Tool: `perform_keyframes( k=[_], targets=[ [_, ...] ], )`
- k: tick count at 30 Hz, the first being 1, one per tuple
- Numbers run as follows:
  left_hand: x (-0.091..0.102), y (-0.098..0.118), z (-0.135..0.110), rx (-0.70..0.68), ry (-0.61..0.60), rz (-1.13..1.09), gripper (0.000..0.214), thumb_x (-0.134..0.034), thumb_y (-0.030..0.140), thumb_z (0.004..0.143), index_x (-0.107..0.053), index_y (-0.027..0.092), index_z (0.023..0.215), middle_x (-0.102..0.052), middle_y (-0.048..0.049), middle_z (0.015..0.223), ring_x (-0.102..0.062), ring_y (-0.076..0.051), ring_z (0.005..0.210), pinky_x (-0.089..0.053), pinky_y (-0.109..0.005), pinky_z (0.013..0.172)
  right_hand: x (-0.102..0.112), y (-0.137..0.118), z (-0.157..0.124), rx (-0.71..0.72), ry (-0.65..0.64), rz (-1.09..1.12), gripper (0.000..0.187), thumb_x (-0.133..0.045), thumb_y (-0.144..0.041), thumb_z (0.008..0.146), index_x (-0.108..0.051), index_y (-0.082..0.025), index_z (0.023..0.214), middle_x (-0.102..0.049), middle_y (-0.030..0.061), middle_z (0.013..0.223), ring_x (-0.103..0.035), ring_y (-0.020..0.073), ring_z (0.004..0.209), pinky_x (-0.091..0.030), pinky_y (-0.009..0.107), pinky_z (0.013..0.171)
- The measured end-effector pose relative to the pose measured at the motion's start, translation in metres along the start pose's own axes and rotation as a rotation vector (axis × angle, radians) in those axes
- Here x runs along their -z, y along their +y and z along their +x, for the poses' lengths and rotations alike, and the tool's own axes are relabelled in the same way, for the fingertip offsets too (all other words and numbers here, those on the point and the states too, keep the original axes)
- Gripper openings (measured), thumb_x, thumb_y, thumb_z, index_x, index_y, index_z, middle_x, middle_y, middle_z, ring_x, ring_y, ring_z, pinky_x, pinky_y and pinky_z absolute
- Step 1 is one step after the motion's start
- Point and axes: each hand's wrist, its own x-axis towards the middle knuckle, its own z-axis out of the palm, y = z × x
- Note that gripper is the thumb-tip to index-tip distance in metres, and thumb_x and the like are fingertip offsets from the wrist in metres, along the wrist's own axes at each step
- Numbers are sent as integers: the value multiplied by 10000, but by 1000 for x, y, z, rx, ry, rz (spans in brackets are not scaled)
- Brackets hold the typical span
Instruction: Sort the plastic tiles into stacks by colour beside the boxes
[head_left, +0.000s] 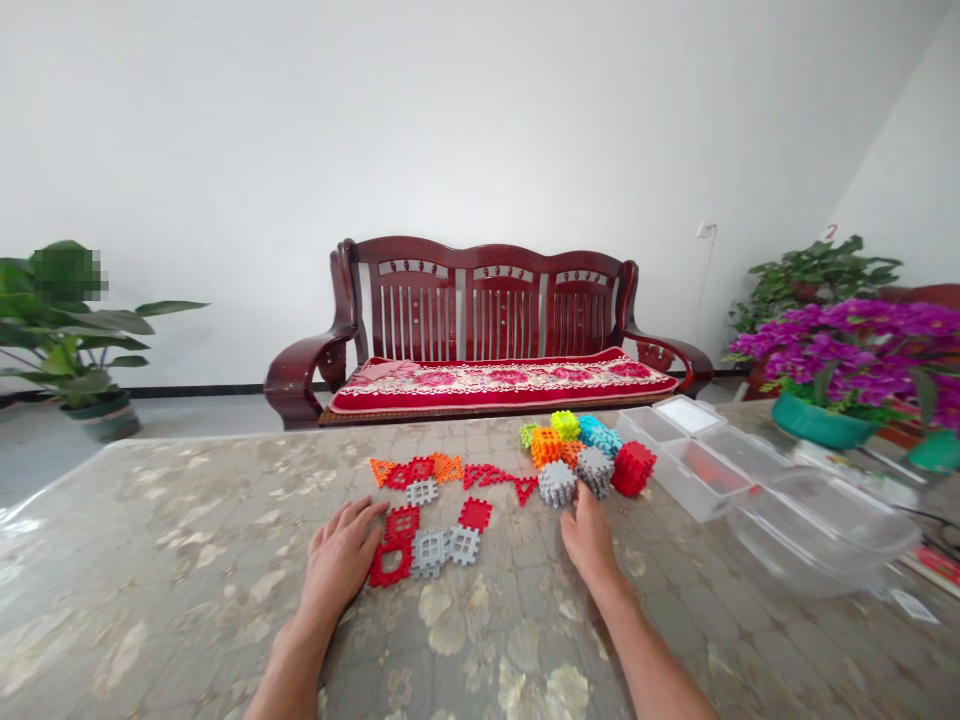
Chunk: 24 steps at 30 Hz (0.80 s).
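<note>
My left hand (345, 545) lies flat on the tablecloth, fingers spread, beside red interlocking plastic tiles: a window tile (403, 523) and one with a round opening (391, 564). Close by are grey window tiles (430, 550) and a solid red square tile (475, 514). My right hand (589, 535) reaches to the stacks, its index finger stretched out at a grey tile stack (558, 484); its other fingers are mostly hidden. Behind stand a second grey stack (595, 470), a red stack (634, 468) and an orange stack (546, 447). Red triangle tiles (486, 476) lie in a row farther back.
Clear plastic boxes (701, 478) and a large clear container (821, 530) stand on the right of the table. Beyond them is a teal pot (821, 425) of purple flowers. A wooden bench (501, 300) with a red cover stands behind the table.
</note>
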Motion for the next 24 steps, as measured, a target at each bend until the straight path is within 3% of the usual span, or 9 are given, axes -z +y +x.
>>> perform_keyframes(
  k=[4,10,13,18,24],
  targets=[
    [0,0,0,-2,3,-15,417,-399,310,953,-633,342,1297,-555,-15,1462,-442,-249,1381,-333,-454,1124,3,-6,4,-18,-12,-85,546,-445,-72,784,-526,-38,1324,-675,205,1178,-636,286,1056,-464,371,950],
    [-1,0,-1,-4,1,-24,412,-397,316,954,-635,345,1290,-555,-9,1462,-430,-245,1386,-319,-456,1130,5,-9,7,-31,-10,-18,610,-507,-91,736,-510,-99,1347,-665,165,1225,-634,273,1070,-458,358,959],
    [-1,0,-1,-2,-2,-15,417,-385,320,958,-629,348,1295,-554,-5,1462,-422,-243,1393,-319,-454,1129,7,-13,7,-77,-24,22,696,-586,-184,726,-445,-108,1403,-650,169,1255,-621,296,1121,-458,369,971],
    [-1,-1,0,-6,-8,-4,421,-386,310,954,-631,343,1296,-550,-12,1466,-426,-251,1394,-328,-461,1123,12,-28,6,-114,-44,0,902,-690,-402,712,-354,-10,1451,-601,247,1295,-580,367,1167,-436,425,999],
    [0,-1,0,-12,-8,0,419,-389,312,959,-626,341,1303,-554,-16,1463,-436,-253,1386,-341,-456,1116,16,-41,5,-127,-40,-105,815,-653,-458,782,-408,-10,1418,-633,242,1223,-591,366,1107,-453,417,932]
  ],
)
